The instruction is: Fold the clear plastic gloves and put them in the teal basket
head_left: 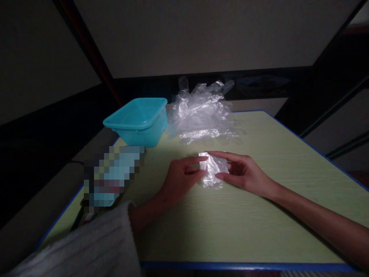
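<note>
A small folded disposable plastic glove [212, 174], clear and shiny, lies at the middle of the table between my two hands. My left hand [184, 173] grips its left edge, thumb and fingers closed on it. From the other side, my right hand [245, 171] holds it with fingers along the top and right and the thumb on its lower right part. Behind them is a loose heap of clear disposable plastic gloves [201, 111], with finger shapes spread at its edges.
A turquoise plastic basin [157, 125] stands at the table's back left. Nearer, at the left edge, lies a pixelated flat object [115, 177] with a dark strip beside it. The pale yellow-green table [230, 231] has a blue rim; a wall panel rises behind.
</note>
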### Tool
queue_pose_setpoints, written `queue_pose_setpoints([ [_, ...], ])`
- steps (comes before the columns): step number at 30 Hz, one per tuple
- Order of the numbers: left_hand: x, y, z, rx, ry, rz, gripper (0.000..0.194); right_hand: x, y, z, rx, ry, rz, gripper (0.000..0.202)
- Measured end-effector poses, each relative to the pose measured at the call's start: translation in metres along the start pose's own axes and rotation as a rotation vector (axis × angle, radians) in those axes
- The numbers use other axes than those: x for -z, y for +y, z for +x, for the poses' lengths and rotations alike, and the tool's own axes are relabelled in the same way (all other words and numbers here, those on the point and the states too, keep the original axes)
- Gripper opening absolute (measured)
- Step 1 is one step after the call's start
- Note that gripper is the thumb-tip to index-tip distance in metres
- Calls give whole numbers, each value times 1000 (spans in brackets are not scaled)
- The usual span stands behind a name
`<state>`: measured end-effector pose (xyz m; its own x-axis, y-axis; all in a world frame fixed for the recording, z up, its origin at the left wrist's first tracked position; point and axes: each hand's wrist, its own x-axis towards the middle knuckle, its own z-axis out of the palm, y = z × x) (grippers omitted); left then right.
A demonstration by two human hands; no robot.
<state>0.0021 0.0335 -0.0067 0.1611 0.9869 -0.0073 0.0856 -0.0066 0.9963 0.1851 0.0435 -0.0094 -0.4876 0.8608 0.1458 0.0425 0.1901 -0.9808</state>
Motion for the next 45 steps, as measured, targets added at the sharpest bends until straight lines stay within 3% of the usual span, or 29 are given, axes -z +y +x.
queue_pose_setpoints([
  [11,2,0,-1,0,-3,35,54,0,1,-2,-29,-5,17,56],
  [15,6,4,3,-71,67,5,60,1,0,-1,-18,27,-10,58],
  [19,12,13,7,-184,235,-77,48,2,-3,-2,-34,63,-64,58],
  [24,28,22,15,-294,566,-216,36,3,-1,-2,-41,45,-42,59],
  [30,55,36,22,-109,878,-439,29,2,-2,-2,-61,45,-59,60],
  [37,68,42,31,-89,885,-557,20,2,-3,-1,-54,44,-69,60],
  [45,75,40,33,-161,762,-612,16,3,-2,-1,-64,18,-73,58],
])
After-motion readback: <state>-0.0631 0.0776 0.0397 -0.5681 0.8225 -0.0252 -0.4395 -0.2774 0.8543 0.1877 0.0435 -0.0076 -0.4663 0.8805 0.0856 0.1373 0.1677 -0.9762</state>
